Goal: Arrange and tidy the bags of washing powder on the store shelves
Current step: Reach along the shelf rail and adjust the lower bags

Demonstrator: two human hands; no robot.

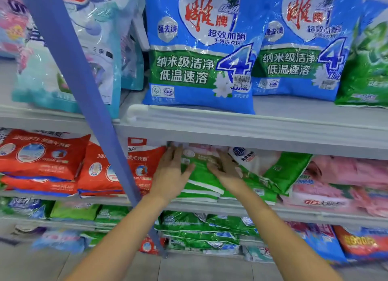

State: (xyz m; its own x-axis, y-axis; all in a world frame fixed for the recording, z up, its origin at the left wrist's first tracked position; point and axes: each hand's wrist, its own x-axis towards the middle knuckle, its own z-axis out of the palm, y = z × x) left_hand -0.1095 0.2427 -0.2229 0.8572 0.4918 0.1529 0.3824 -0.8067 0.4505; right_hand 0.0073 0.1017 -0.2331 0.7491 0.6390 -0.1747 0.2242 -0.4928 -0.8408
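1. Halfway up the rack, on the middle shelf just right of the blue post, I see the green bag lying flat on top of a stack of similar bags.
2. Its long axis runs from near to far, into the shelf. The striped end faces me and the pale end points to the back.
3. It is bright green, glossy plastic film, soft and pillow-shaped, with white bands across the near end and a pale pink-white panel at the far end. I cannot read the print through the blur.
4. My view shows the left hand resting flat on the bag's left side, released, with fingers straight and pointing far and the thumb spread onto the green face.
5. The right hand lies flat on the bag's right side, also released, with fingers straight and angled far-left.
6. Just right of it, a green-and-white bag sits tilted against the stack, with pink bags beyond it.
7. Left of the post, red bags lie stacked flat.
8. On the upper shelf, blue bags stand upright in shiny, crinkled film.
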